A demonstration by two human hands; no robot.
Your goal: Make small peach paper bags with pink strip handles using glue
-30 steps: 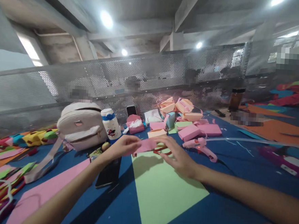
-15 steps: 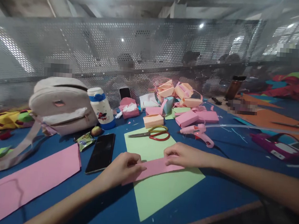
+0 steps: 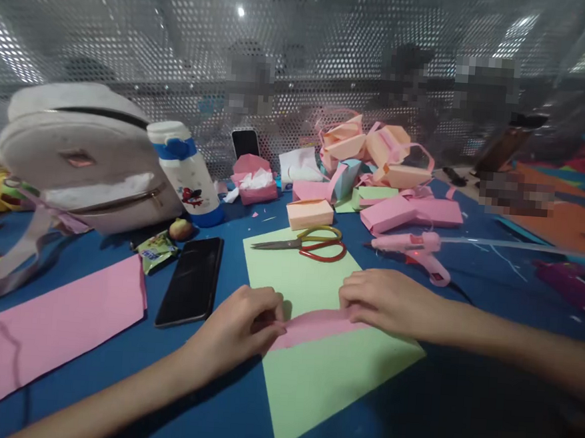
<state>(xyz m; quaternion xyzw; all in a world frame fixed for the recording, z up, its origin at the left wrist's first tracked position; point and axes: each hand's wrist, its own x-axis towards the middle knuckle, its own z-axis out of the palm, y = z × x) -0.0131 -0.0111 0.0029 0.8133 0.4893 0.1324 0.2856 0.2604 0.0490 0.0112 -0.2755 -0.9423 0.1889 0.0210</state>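
A strip of pink paper point(image 3: 315, 329) lies across a light green sheet point(image 3: 305, 387), one end in each hand. My left hand point(image 3: 247, 326) is closed with thumb and fingers pinching the strip's left end. At the other end, my right hand point(image 3: 384, 299) is closed on the paper, its fingertips bent down onto it. Between the hands the strip bows up slightly. Scissors point(image 3: 305, 243) with red and yellow handles rest on the far part of the green sheet. Right of them lies a pink glue gun point(image 3: 415, 247), beyond my right hand.
On the left are a large pink sheet point(image 3: 59, 326), a black phone point(image 3: 190, 282), a snack packet point(image 3: 157, 251), a bottle point(image 3: 185, 171) and a backpack point(image 3: 86, 158). Folded paper boxes point(image 3: 397, 216) stand at the back, before a perforated metal screen point(image 3: 303, 66).
The view has tilted down and come closer to the table. Both hands still hold the pink strip, which now looks narrower, as if tilted or folded.
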